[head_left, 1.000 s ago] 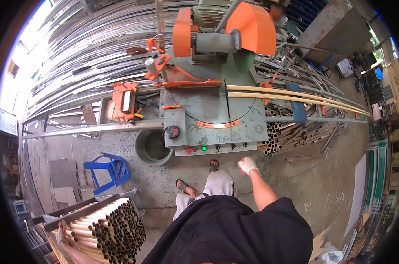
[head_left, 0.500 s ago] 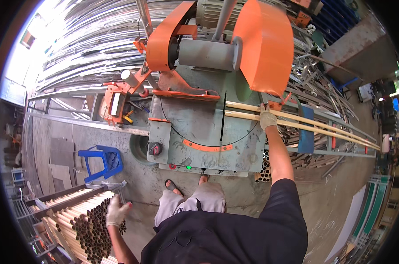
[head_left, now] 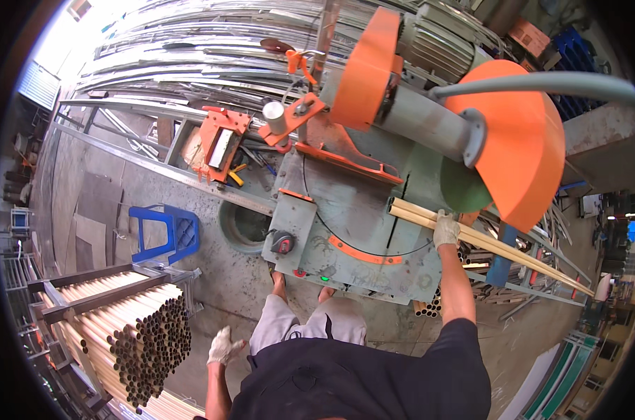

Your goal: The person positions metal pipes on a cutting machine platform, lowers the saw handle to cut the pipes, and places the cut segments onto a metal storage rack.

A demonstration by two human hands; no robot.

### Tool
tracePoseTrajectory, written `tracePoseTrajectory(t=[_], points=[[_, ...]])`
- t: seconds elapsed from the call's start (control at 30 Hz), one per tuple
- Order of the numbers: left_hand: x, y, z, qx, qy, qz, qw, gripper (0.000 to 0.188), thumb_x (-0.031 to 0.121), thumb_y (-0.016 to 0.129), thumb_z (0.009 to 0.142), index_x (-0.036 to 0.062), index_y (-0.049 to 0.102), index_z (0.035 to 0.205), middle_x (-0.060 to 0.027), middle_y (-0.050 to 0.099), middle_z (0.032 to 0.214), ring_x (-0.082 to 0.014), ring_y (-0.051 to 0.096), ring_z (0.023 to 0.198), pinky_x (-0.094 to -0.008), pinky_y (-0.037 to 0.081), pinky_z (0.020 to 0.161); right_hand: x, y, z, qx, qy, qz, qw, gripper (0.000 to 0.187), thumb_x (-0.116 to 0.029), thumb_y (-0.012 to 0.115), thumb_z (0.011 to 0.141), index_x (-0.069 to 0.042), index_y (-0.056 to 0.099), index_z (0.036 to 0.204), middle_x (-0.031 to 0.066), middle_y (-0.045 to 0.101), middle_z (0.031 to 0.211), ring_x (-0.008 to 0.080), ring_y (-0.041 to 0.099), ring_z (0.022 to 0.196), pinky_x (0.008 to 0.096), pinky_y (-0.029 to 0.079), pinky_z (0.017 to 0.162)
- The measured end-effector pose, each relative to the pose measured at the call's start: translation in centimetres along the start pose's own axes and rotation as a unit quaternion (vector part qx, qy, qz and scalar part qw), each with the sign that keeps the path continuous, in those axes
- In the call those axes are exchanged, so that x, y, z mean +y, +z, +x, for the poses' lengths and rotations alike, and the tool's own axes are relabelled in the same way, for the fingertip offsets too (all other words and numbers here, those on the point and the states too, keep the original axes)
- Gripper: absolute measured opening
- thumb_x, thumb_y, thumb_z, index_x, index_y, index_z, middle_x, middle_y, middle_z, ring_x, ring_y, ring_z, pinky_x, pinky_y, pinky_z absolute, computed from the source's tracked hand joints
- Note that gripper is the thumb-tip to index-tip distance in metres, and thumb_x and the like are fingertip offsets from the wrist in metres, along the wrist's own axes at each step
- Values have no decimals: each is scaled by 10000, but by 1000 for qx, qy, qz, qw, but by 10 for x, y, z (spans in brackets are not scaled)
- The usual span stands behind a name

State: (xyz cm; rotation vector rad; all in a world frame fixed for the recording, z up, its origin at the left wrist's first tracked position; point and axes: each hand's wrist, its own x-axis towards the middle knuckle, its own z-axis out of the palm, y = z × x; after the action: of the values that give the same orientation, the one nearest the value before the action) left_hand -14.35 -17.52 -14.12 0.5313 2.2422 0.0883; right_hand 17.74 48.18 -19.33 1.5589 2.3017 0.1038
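My gloved right hand (head_left: 446, 229) is closed around two long cream-coloured tubes (head_left: 496, 246) lying side by side on the grey saw table (head_left: 345, 203). Their near ends sit by the slot in the table, and the rest runs off to the right. Beside the hand stands the cut-off saw's orange blade guard (head_left: 524, 140), raised above the table. My gloved left hand (head_left: 224, 348) hangs low on the left with nothing in it, thumb held apart from the fingers. It is between my leg and a large stack of cut tubes (head_left: 146, 343).
A dark metal rack (head_left: 111, 297) holds the stack. A blue stool (head_left: 167, 234) stands on the floor, near a round tub (head_left: 244, 227). A tape measure (head_left: 282, 242) rests on the table's left part, and an orange clamp unit (head_left: 223, 143) sits beyond. Long metal stock fills the back.
The two tubes, apart before, now lie together with their ends angled differently. My left hand has moved right, away from the tube stack. The whole view has turned.
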Motion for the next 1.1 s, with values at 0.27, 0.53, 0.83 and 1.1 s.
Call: tracePoseTrajectory(t=[0.27,0.53,0.83,1.1], points=[[140,-117,205,90,258,-114,955,484,240,698,834,15,579,1245,-214,646,1116,-378,636,1031,-418,508,899,-148,-44,-7,45,-62,34,996,198,-72,516,905,-59,562,1097,229,639,1073,376,699,915,479,575,732],[226,-133,318,12,238,-402,884,506,280,620,960,-30,522,1347,-163,611,1319,-232,584,1215,-316,449,1012,-283,-77,23,99,-203,-15,974,210,-82,511,901,-12,571,1089,196,668,951,331,716,737,431,573,592],[320,-120,380,-39,28,-758,651,474,279,823,821,71,598,1183,-48,667,1018,-161,618,939,-259,478,811,-386,-104,20,77,-232,82,966,377,-131,599,858,-67,591,1230,223,679,1062,340,705,807,471,566,731],[308,-116,440,-117,100,-881,448,403,101,795,826,12,572,1150,-154,676,1059,-304,640,1015,-439,498,976,-336,-135,-86,-12,-63,386,920,442,-184,685,859,-72,596,1277,171,703,1023,331,692,806,421,535,719]])
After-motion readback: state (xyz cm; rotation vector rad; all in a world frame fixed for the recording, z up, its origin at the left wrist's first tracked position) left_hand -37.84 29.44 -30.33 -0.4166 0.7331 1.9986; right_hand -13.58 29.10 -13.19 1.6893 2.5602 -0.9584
